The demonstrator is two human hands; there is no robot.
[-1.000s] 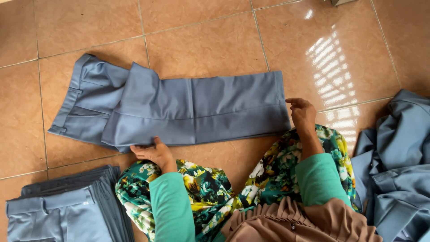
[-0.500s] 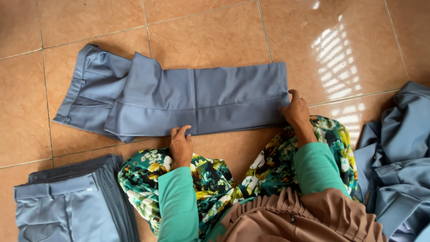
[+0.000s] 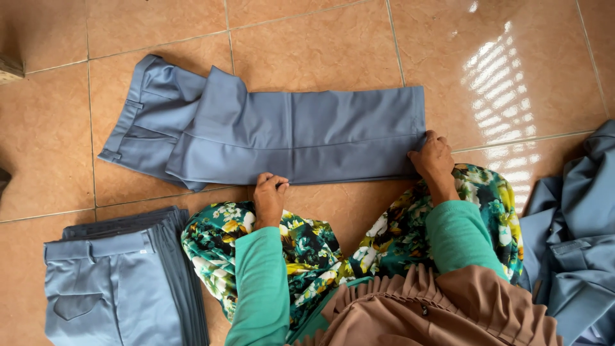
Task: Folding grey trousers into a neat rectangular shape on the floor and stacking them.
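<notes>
Grey-blue trousers (image 3: pixel 288 138) lie folded flat on the tiles (image 3: pixel 307 38) because your left hand (image 3: pixel 269 198) pinches their near edge and your right hand (image 3: pixel 434 157) grips the hem corner, holding the fold aligned.

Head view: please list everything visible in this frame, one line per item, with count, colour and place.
Folded trousers: one pair, blue-grey, flat on the floor at centre, waistband to the left.
Stack of folded trousers: one pile, blue-grey with darker layers at its edge, lower left.
Heap of unfolded garments: one heap, blue-grey, right edge.
Tiled floor: orange-brown, glossy, with a light reflection at upper right.
Floral skirt: one, green with yellow and white flowers, over the person's knees.
Brown pleated cloth: one, bottom centre.
Green sleeves: two, on both forearms.
Left hand: pinching the trousers' near edge.
Right hand: on the trousers' right end.
</notes>
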